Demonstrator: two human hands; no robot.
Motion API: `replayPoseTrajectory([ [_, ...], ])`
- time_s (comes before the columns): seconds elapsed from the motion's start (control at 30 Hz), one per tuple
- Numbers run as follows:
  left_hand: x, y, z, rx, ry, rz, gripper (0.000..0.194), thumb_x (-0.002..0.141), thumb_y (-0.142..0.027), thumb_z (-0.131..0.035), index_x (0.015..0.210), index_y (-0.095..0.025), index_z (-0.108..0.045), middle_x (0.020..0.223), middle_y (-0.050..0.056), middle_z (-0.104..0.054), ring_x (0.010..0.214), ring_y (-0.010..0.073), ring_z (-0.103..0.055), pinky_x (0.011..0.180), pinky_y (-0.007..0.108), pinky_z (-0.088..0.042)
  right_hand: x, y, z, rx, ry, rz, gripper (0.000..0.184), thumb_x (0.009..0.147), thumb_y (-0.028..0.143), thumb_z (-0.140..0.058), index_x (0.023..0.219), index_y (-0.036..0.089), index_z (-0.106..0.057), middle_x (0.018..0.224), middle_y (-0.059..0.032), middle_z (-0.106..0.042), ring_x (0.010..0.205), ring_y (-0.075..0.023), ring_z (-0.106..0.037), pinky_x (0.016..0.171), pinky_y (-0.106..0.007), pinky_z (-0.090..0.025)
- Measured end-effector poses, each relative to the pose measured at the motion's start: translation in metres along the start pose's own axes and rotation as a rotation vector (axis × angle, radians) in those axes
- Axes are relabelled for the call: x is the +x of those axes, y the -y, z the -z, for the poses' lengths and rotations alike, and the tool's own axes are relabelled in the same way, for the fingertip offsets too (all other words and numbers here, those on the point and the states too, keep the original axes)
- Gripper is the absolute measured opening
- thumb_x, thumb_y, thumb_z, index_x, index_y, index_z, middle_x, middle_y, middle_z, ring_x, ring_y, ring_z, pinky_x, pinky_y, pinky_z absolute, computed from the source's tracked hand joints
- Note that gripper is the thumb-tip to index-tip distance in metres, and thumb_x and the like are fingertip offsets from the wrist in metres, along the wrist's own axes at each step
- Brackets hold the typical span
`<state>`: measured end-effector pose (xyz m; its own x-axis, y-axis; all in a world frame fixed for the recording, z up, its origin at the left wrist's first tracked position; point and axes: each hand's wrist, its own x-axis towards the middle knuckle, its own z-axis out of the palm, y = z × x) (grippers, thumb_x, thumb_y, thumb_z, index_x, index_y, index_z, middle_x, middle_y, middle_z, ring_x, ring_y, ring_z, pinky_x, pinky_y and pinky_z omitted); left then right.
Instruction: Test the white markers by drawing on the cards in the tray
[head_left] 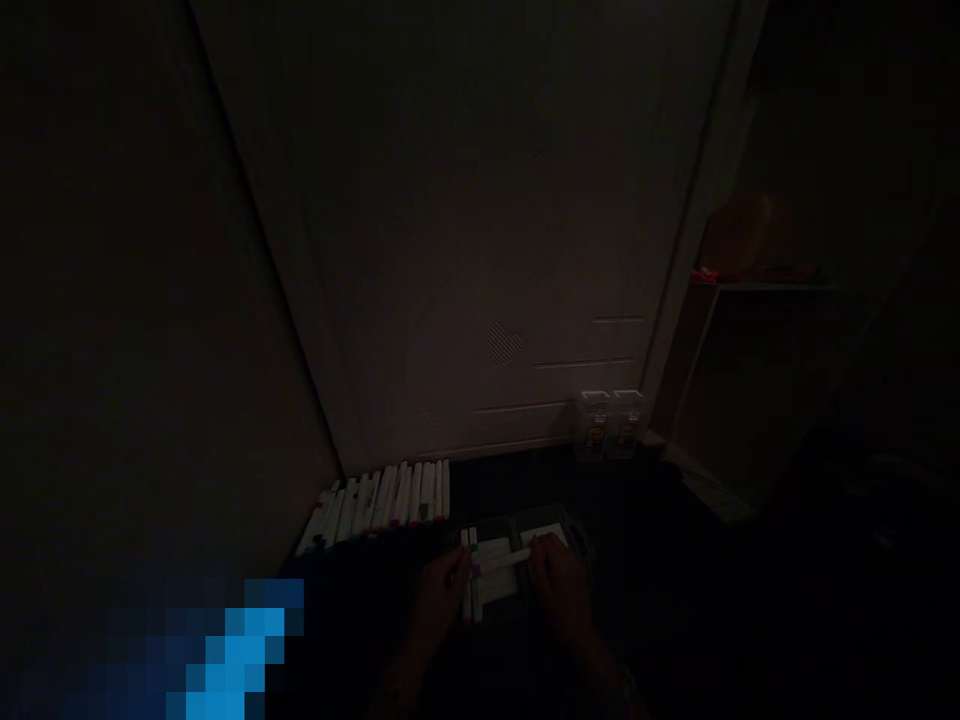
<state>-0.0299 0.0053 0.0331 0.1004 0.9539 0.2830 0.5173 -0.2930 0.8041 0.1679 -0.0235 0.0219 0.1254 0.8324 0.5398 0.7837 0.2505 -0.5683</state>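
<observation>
My right hand (559, 578) is closed round one end of a white marker (502, 562), which lies level across an open plastic case (571, 540). The marker's purple end points left, towards my left hand (441, 585). The fingers of my left hand are curled and pinch at the left, by that purple end. Dim light leaves it unclear whether they grip this marker or the pair beneath. Two more white markers (472, 605) stand side by side along the left of the case. A white sheet or insert (496, 585) shows inside it.
A row of several white markers (397, 495) lies on the dark surface at left, near the pale panel (450, 250). Two clear plastic containers (609, 430) stand against that panel. At right is a cabinet (750, 390) with an orange object (739, 235) on top.
</observation>
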Motion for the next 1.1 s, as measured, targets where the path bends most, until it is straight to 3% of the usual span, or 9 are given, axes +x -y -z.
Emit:
replayPoseTrajectory([
  [0.33, -0.0006, 0.0011, 0.0021, 0.002, 0.039, 0.012, 0.046, 0.080, -0.050, -0.040, 0.089, -0.014, -0.066, 0.082, 0.005, -0.069, 0.077, 0.0188, -0.061, 0.069, 0.024, -0.046, -0.0001, -0.0007, -0.0041, -0.011, -0.006, -0.010, 0.037, 0.094, 0.032, -0.027, 0.080, 0.018, -0.058, 0.074, -0.0041, -0.061, 0.069, -0.0128, -0.056, 0.065, -0.021, -0.036],
  [0.87, -0.0014, -0.0012, 0.0030, 0.045, 0.044, -0.026, 0.038, 0.082, -0.044, -0.040, 0.074, -0.015, -0.064, 0.069, 0.003, -0.065, 0.068, 0.0159, -0.058, 0.063, 0.021, -0.042, -0.0009, 0.0000, -0.0021, 0.060, -0.004, -0.011, 0.037, 0.094, 0.033, -0.026, 0.077, 0.019, -0.057, 0.072, -0.0034, -0.060, 0.066, -0.0127, -0.054, 0.063, -0.022, -0.037],
  [1.1, -0.0034, 0.0001, 0.0003, 0.023, 0.033, -0.007, 0.040, 0.083, -0.045, -0.038, 0.083, -0.015, -0.065, 0.078, 0.005, -0.067, 0.073, 0.0171, -0.059, 0.067, 0.023, -0.043, -0.0009, -0.0004, 0.0005, 0.044, 0.007, 0.003, 0.037, 0.094, 0.034, -0.027, 0.078, 0.019, -0.057, 0.076, -0.0050, -0.061, 0.070, -0.0136, -0.056, 0.064, -0.022, -0.038],
])
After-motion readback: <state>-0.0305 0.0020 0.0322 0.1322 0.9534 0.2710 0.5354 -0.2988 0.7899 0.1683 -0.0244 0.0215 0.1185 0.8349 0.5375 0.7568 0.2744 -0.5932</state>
